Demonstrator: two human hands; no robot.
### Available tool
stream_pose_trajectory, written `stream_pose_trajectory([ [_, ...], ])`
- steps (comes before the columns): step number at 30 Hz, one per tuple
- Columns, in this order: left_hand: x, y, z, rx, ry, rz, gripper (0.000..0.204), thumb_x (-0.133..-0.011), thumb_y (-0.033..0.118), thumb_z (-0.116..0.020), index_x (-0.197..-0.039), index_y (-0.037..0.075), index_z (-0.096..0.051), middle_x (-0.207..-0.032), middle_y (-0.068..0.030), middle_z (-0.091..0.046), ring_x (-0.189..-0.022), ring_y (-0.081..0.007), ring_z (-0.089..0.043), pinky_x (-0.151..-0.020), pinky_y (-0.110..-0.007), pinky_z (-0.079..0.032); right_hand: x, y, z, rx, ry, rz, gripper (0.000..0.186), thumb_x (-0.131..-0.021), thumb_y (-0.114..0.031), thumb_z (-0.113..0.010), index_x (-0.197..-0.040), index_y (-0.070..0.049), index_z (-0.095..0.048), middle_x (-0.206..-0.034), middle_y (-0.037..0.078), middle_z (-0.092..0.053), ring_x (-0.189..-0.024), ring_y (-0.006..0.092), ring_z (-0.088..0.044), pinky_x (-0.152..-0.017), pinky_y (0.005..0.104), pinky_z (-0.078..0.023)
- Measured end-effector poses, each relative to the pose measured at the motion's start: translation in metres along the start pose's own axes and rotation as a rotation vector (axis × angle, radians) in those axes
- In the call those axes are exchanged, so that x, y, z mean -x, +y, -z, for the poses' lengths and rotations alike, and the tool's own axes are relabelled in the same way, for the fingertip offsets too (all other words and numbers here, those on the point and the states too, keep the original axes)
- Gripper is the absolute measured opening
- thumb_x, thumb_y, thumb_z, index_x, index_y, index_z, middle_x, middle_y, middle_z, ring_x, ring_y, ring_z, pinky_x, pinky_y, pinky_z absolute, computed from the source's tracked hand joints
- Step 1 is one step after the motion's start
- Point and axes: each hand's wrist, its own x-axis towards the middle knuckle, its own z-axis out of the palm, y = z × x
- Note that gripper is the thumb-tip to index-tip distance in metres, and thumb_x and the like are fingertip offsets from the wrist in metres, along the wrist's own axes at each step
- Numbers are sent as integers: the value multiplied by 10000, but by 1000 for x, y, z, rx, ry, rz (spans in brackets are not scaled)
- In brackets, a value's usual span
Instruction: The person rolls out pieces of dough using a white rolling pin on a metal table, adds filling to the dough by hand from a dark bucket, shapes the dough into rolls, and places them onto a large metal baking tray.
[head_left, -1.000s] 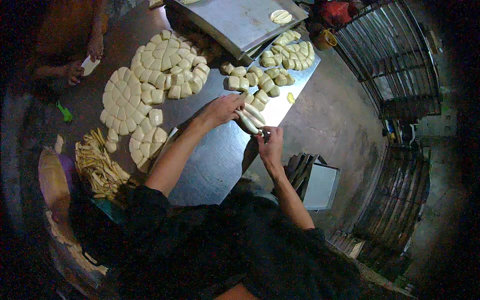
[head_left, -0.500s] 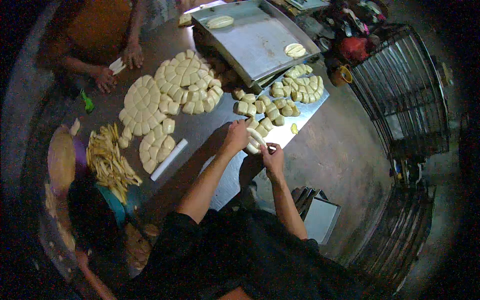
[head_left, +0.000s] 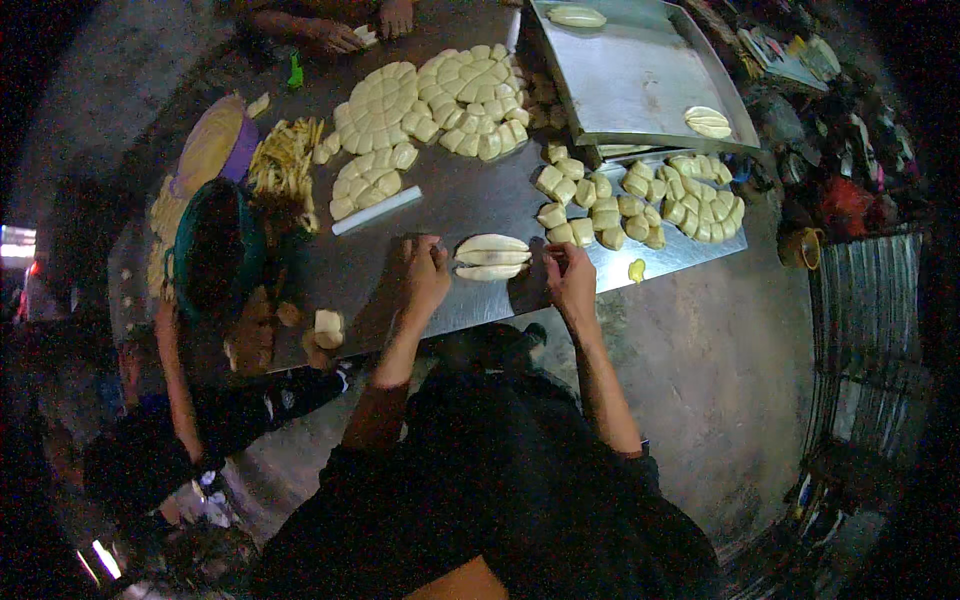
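Note:
A shaped piece of dough [head_left: 492,257], split lengthwise into plump strips joined toward its tapered ends, lies on the metal worktable [head_left: 470,303] in front of me. My left hand [head_left: 427,272] is just off its left end, fingers loosely bent and apart, holding nothing I can see. Close to its right end is my right hand [head_left: 572,280], thumb and fingers slightly parted, with a small gap to the dough. Beyond my left hand rests a white rolling pin [head_left: 376,211]. Cut dough pieces [head_left: 605,215] are clustered beyond my right hand.
Scored dough rounds [head_left: 376,105] cover the far middle. A metal tray [head_left: 650,75] at far right holds two shaped doughs. Dough strips [head_left: 285,165], a teal tub [head_left: 216,240] and a purple basin [head_left: 243,150] are left. A co-worker's hands [head_left: 340,37] work opposite; another person's arm [head_left: 178,385] reaches in left.
My hands have come away from the dough, which now lies flat on the table between them. The view has swung, so the table sits more level and the tray farther right.

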Motion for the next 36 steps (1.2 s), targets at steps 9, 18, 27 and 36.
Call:
stream_pose_trajectory([
  [9,-33,19,-5,164,-384,-142,185,-970,143,-658,-1117,48,-720,-1069,-119,-727,-1002,-260,-688,-910,-374,-529,-74,-12,-25,-63,-435,542,245,-820,-55,-671,-1061,-12,-690,-956,192,-717,-869,361,-690,-767,422,-547],
  [18,-10,-1,30,289,-460,-264,401,-791,187,-842,-1158,69,-733,-1074,-118,-709,-966,-260,-684,-822,-391,-540,-38,-10,18,-2,-469,403,294,-915,-147,-596,-1178,-37,-666,-1056,209,-694,-953,302,-685,-810,395,-532],
  [27,-34,12,51,60,-463,-519,468,-794,-8,-705,-1253,7,-614,-1147,-212,-613,-1092,-378,-603,-911,-436,-506,-9,-17,-2,-94,-406,-121,336,-946,24,-499,-1274,9,-564,-1223,224,-630,-1120,335,-640,-907,402,-546],
  [36,-21,31,-10,-104,-526,-244,427,-773,-55,-703,-1180,-23,-580,-1092,-253,-634,-1060,-416,-623,-877,-469,-509,-20,-40,-27,-10,-26,-161,276,-899,-161,-747,-1140,-30,-714,-991,153,-758,-839,241,-734,-777,357,-573],
])
